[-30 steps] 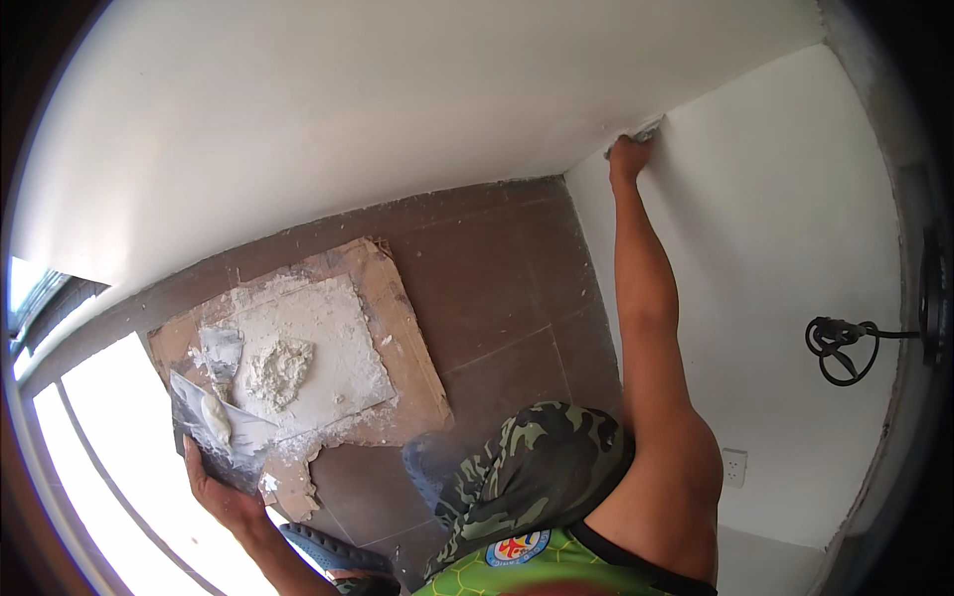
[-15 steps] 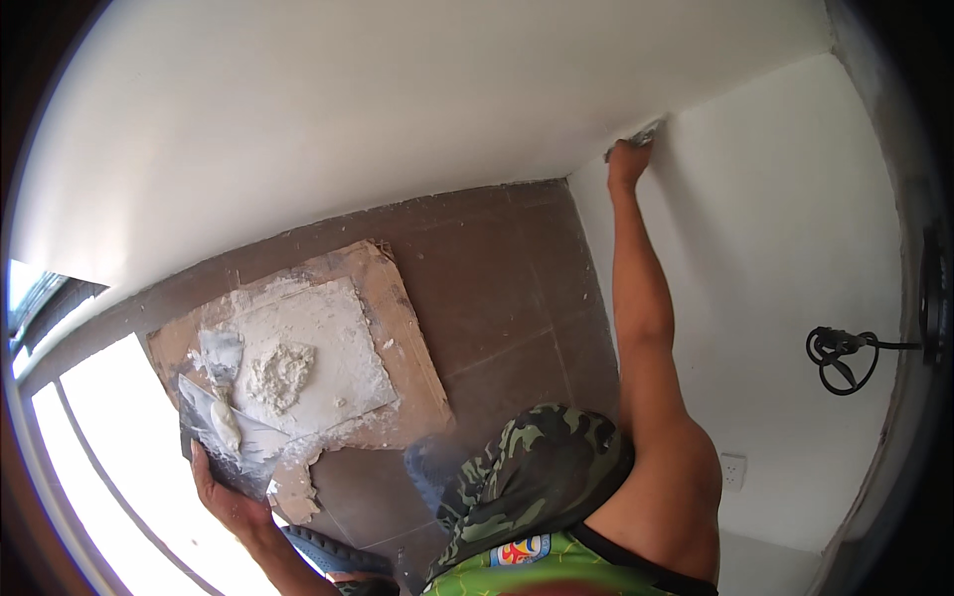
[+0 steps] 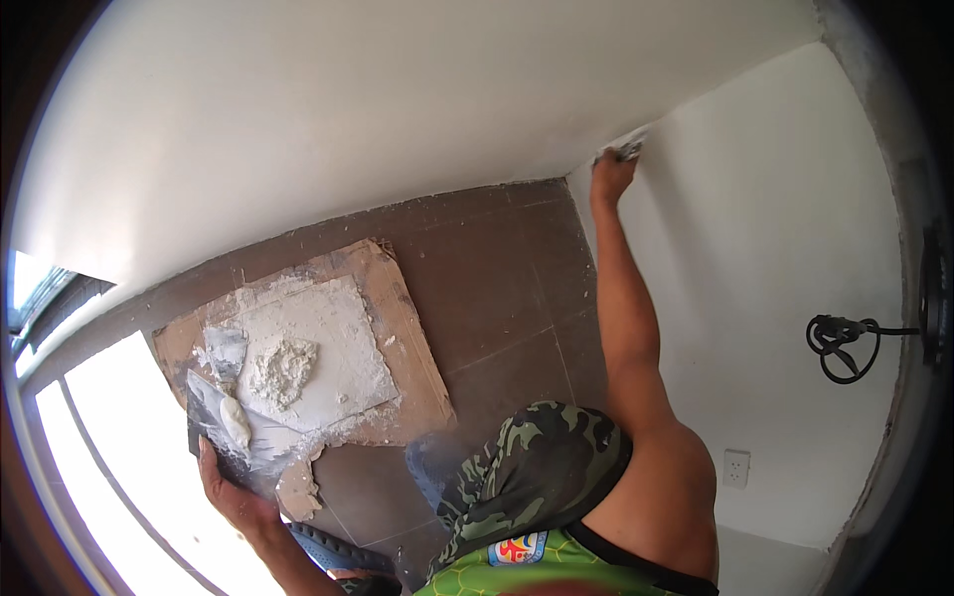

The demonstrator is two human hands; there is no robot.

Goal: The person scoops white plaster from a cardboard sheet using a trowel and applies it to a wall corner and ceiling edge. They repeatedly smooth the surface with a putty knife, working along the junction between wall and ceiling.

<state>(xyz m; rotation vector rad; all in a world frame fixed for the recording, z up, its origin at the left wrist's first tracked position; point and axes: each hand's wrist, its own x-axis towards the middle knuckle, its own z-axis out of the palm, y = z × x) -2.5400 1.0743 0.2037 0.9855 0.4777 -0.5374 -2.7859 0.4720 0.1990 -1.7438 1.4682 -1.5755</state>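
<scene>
My right hand stretches far out to the corner where two white walls meet. Its fingers close around a putty knife whose blade lies against that corner; the fingers partly hide the tool. Low on the left, my left hand grips the edge of a dark flat plate smeared with white putty. A lump of putty rests on this plate. Just beyond it are a putty-smeared flat blade and a heap of putty on a white-coated board.
Under the board lies torn cardboard on the brown tiled floor. A looped black cable sticks out at the right wall, and a white socket sits lower. A blue sandal is near my left forearm. Bright light fills the left side.
My right hand and the putty knife have slid slightly left and down along the wall corner. The left hand with its plate has shifted a little to the right in view.
</scene>
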